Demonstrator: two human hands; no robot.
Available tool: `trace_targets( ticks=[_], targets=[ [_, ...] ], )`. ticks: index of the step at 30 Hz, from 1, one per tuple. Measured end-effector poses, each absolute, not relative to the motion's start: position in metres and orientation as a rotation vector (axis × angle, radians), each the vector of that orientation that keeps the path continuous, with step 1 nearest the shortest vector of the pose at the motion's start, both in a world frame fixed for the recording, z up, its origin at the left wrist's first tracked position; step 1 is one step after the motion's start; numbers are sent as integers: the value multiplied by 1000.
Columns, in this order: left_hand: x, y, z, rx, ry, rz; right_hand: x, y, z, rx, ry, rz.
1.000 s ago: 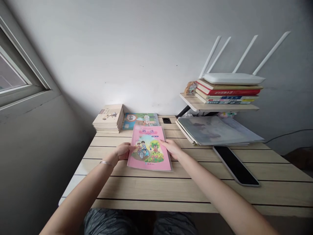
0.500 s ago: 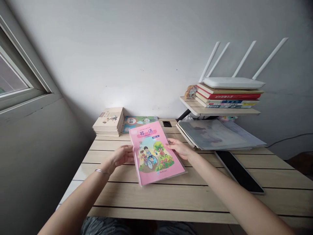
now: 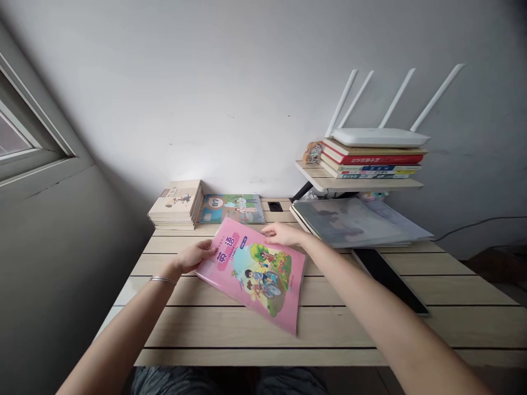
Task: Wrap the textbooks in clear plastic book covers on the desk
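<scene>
A pink textbook (image 3: 255, 274) in a clear cover is tilted above the wooden desk, its title end turned toward the left. My left hand (image 3: 195, 256) pinches the book at its left, title-side edge, thumb on top. At the book's far edge is my right hand (image 3: 282, 234), with its thumb on the cover and its other fingers partly hidden behind it. Behind the pink book, a blue-green textbook (image 3: 234, 208) lies flat against the wall side. Left of that sits a stack of cream-coloured books (image 3: 176, 203).
A black phone (image 3: 389, 280) lies on the desk (image 3: 349, 332) at the right, below papers in a clear folder (image 3: 349, 222). Above them, a raised shelf (image 3: 317, 174) carries stacked books (image 3: 370, 159) and a white router (image 3: 379, 137). A round desk outlet (image 3: 275, 206) is near the wall.
The pink textbook has rotated counterclockwise, its title end now pointing left. My left hand has moved to the title end, my right hand to the far edge. The view has shifted slightly.
</scene>
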State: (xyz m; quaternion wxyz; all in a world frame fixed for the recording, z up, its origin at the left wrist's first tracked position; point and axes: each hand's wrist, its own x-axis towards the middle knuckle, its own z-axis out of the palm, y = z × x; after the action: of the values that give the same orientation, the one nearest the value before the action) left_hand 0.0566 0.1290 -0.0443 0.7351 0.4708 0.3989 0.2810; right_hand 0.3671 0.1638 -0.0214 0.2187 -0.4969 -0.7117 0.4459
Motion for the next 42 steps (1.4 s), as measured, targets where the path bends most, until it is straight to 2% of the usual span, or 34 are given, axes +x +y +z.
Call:
trace_targets(
  ticks=[5,7,13,16,23,31,36,42],
  targets=[
    [53,124,-61,980,961,796,385,144,-51,-1605,-1640,718],
    [49,124,-63,982,974,854,392,123,-65,-1660,-1406,628],
    [51,123,-67,897,986,992,383,66,-87,-1578,-1091,1116],
    [56,119,-67,865,985,1006,376,57,-83,-1527,-1062,1224],
    [66,121,-47,976,1106,1020,376,74,-72,-1463,-1099,1199],
    [69,208,-16,1168,1440,1089,367,166,-46,-1421,-985,1129],
    [70,233,-33,1326,1717,1082,362,211,-59,-1504,-918,1164],
    [78,216,-55,1733,1862,1001,364,232,-78,-1604,-901,1245]
  ],
)
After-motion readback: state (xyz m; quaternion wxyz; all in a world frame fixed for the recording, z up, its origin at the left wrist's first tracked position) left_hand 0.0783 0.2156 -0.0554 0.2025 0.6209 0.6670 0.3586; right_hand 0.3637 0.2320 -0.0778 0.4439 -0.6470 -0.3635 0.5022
